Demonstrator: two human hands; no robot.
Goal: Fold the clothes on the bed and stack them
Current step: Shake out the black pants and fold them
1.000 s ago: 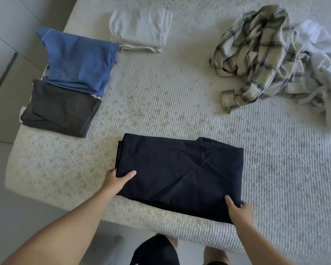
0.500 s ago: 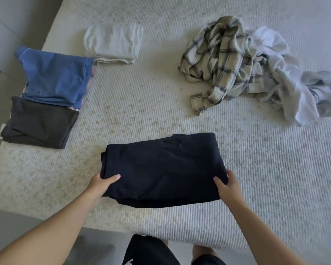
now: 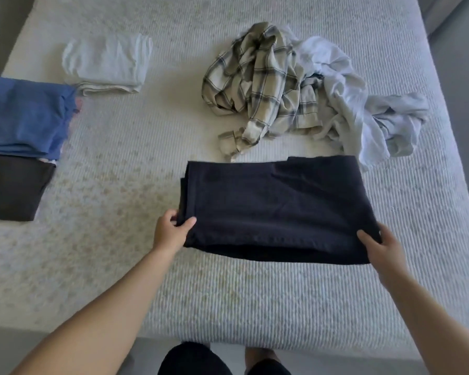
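A folded navy garment [image 3: 276, 209] is held just above the bed [image 3: 228, 299], its near edge lifted. My left hand [image 3: 171, 231] grips its near-left corner, thumb on top. My right hand [image 3: 379, 247] grips its near-right corner. On the left lie a folded blue garment [image 3: 25, 115] and a folded dark grey garment [image 3: 11, 188] side by side, with a folded white garment [image 3: 106, 63] further back. A crumpled plaid shirt [image 3: 257, 82] and crumpled white clothes [image 3: 363, 109] lie unfolded behind the navy garment.
The bed's left edge runs just past the blue and grey garments, and the near edge is by my legs [image 3: 222, 361]. Grey floor shows at the right [image 3: 460, 63]. Bare mattress lies between the folded clothes and the navy garment.
Both hands have carried the navy garment away from the near edge, further onto the bed and rightward, closer to the crumpled pile. The view has shifted right.
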